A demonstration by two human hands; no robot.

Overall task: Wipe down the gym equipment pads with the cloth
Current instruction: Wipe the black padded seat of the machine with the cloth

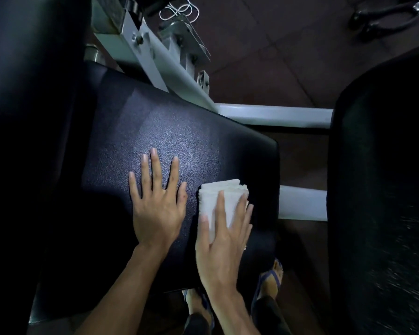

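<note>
Head view: a black padded seat (169, 131) fills the middle of the picture. Its long axis runs from about 11 o'clock, where it meets the grey metal frame (155, 61), down to about 5 o'clock, where its squared end lies nearest the person. The surface is grained and catches a pale sheen around its centre.

The left hand (157, 206) lies flat on the pad at about 7 o'clock from the picture's centre, palm down, fingers straight and spread, pointing toward 12 o'clock. It holds nothing.

Just beside it, toward 3 o'clock, a folded white cloth (218, 197) rests on the pad near the pad's right edge. The cloth's long axis runs roughly 12 to 6 o'clock, its stacked folded edges facing 1 o'clock. The right hand (224, 240) presses down on the cloth's nearer half with straight fingers pointing to about 12 o'clock; thumb and fingers lie flat rather than curled round it.

A second dark pad (382, 189) stands at 3 o'clock, well apart from the cloth, and another dark padded surface (29, 93) fills the 9 o'clock side. White frame bars (276, 116) cross between the pads. At 6 o'clock, two feet in blue sandals (271, 279) stand on the dark floor (288, 44).
</note>
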